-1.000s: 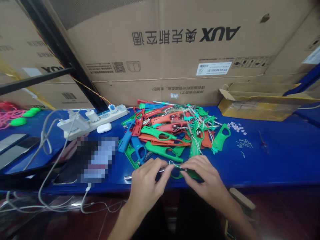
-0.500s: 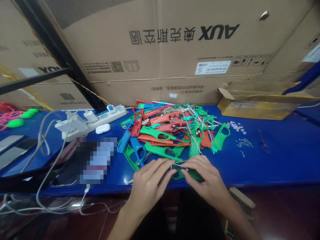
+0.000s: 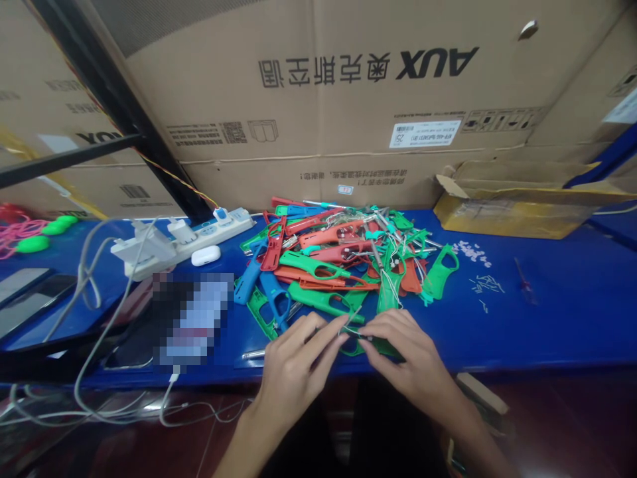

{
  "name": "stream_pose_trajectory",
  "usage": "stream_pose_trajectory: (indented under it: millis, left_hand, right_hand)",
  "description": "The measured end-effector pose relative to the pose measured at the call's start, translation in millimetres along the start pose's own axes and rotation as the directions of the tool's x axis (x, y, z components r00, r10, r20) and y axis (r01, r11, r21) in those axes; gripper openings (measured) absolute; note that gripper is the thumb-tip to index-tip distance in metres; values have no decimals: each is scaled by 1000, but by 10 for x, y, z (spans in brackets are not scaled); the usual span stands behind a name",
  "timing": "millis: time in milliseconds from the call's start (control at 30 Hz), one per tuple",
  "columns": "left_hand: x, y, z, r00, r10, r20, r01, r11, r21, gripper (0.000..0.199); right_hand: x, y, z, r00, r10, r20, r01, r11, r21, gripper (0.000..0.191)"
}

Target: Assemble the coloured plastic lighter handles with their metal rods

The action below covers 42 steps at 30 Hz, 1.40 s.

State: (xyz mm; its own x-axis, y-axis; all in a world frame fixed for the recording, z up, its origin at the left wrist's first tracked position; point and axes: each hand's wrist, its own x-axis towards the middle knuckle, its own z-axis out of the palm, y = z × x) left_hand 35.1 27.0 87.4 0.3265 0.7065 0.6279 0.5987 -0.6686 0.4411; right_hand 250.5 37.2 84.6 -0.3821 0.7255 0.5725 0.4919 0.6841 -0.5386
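Both hands meet at the table's front edge, over a green plastic lighter shell (image 3: 352, 348). My left hand (image 3: 298, 355) is closed, its thumb and fingers pinching a thin white wire (image 3: 344, 328). Between the hands a thin metallic piece (image 3: 355, 313) sticks up at a slant. My right hand (image 3: 411, 355) pinches something small at the wire's right end; the fingers largely hide it. Just beyond the hands lies a pile of red, green and blue lighter shells (image 3: 318, 265) with metal tubes and wires. A metal tube (image 3: 253, 355) lies left of my left hand.
On the left are a power strip (image 3: 213, 232), a white earbud case (image 3: 206, 255), phones (image 3: 37, 305) and cables. An open carton (image 3: 502, 212), small pink pieces (image 3: 472, 253), thin pins (image 3: 486, 285) and a screwdriver (image 3: 525, 284) are on the right. Large cardboard boxes (image 3: 318, 133) stand behind.
The thin metallic piece between my hands now points up more steeply. My left fingers have shifted slightly, and more of the metal tube beside them shows.
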Motion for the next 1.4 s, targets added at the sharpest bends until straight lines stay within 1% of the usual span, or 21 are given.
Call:
stream_pose_trajectory:
  millis: [133,267,333,467,567,667,833,933,1033,1233,1400]
  left_hand:
    - [-18,-15,-19,999,6,38,-5,999,-34,45]
    - [-17,-40,-21,996,-12,87,14,1000,-15,46]
    - [-2,-43,-16,997,-9,77,12,1000,-27,45]
    - [41,-38,-24,1000,-5,24,8,990,-142,37]
    - [56,-40,-39,1000,-20,22,24,982,-186,32]
    - [52,-46,-40,999,-21,27,25,987,-159,31]
    - [31,-42,-19,1000,-13,25,15,998,-61,31]
    - [33,-39,-9,998,-43,46,47,996,-75,29]
    - [41,-47,3,996,-70,57,76,991,-109,32]
    - [45,-42,10,998,-63,2,62,995,-82,18]
    - [37,-24,-6,998,-63,-14,62,996,-70,17]
  right_hand:
    - [-5,7,6,1000,-2,-4,2,1000,3,13]
    - [3,12,2,1000,17,0,-17,1000,2,12]
    - [4,11,-5,1000,18,4,-18,1000,2,12]
    - [2,4,-15,1000,21,15,-21,1000,10,14]
    - [11,0,-14,999,32,30,-33,999,21,14]
    - [20,0,-11,999,32,29,-33,999,27,15]
    - [8,4,-20,1000,20,10,-20,1000,24,16]
    - [7,2,-30,1000,25,17,-26,999,27,16]
    - [16,-2,-34,999,38,20,-38,999,27,14]
    - [10,-4,-24,998,54,20,-54,998,16,13]
    - [9,-6,-24,998,63,20,-63,998,7,12]
